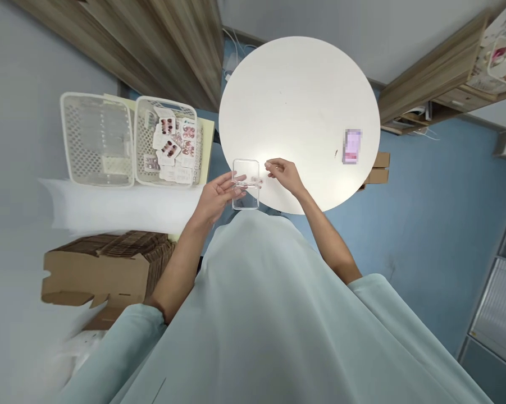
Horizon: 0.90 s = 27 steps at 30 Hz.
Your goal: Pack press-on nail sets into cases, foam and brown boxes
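My left hand (217,196) holds a clear plastic case (246,198) at the near edge of the round white table, its thumb and fingers closed on the case's left side. The case lies unfolded in two halves, one beyond the other, joined across the middle. Just right of the case, my right hand (285,174) is held over the table with thumb and fingertips pinched together. Whatever is between those fingertips is too small to make out. Between the case and the right hand show a few tiny reddish bits (256,180).
The round table (297,84) bears a blurred-out pinkish rectangle (352,147) at its right. To the left stand a white basket (138,140) with several cards of press-on nails (171,148) and another white basket (67,140). Flattened cardboard boxes (96,275) are stacked nearer me.
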{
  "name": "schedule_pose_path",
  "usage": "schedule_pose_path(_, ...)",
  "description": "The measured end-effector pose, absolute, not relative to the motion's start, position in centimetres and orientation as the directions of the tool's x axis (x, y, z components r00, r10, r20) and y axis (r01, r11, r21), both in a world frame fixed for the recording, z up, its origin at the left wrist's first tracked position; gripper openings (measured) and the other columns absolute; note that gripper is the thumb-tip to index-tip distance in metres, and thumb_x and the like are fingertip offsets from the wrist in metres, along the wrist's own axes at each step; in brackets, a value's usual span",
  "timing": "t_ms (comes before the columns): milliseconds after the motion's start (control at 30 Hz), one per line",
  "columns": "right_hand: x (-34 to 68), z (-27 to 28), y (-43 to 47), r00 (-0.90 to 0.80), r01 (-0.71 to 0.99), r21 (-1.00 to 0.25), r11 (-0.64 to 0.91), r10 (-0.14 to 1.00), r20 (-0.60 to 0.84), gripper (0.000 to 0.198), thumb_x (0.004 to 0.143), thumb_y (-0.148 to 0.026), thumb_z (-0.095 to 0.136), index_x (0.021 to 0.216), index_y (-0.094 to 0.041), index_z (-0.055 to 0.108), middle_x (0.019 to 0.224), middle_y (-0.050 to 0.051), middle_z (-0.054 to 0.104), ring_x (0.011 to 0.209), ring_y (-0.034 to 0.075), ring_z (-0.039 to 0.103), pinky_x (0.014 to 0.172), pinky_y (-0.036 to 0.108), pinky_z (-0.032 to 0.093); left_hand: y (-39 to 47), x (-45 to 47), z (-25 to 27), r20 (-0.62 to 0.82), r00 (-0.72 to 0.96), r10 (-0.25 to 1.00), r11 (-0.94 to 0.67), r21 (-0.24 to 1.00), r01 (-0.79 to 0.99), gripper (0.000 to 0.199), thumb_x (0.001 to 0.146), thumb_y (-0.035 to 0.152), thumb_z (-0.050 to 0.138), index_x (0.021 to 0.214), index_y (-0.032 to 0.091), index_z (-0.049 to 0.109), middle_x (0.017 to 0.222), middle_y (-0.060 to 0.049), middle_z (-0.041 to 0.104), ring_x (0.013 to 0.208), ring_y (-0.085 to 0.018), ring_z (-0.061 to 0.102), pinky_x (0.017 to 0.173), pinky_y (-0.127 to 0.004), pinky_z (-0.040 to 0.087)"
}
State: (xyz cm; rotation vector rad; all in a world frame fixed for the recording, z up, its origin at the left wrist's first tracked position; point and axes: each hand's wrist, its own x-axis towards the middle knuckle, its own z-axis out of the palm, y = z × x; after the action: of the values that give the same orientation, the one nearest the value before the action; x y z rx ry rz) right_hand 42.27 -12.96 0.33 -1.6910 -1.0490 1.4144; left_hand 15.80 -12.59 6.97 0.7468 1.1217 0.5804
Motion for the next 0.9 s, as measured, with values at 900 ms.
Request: schedule_pose_path(900, 40.5, -5.4, -15.7, 0.305, 0.523, -0.620, -0.585, 0.807, -0.505, 0.021, 0.105, -0.033, 0.061, 0.112, -0.021, 0.076, 0.126, 0.008, 0.083, 0.090, 0.019, 0.074, 0.081, 0.031, 0.056, -10.6, 11.6, 5.5, -0.652, 0.297, 0.698, 0.707, 0.695, -0.134, 0.059, 0.086, 0.020, 0.092, 0.141, 0.017, 0.072, 0.144, -0.017, 0.078, 0.134, -0.031, 0.077, 0.124, -0.053, 0.059)
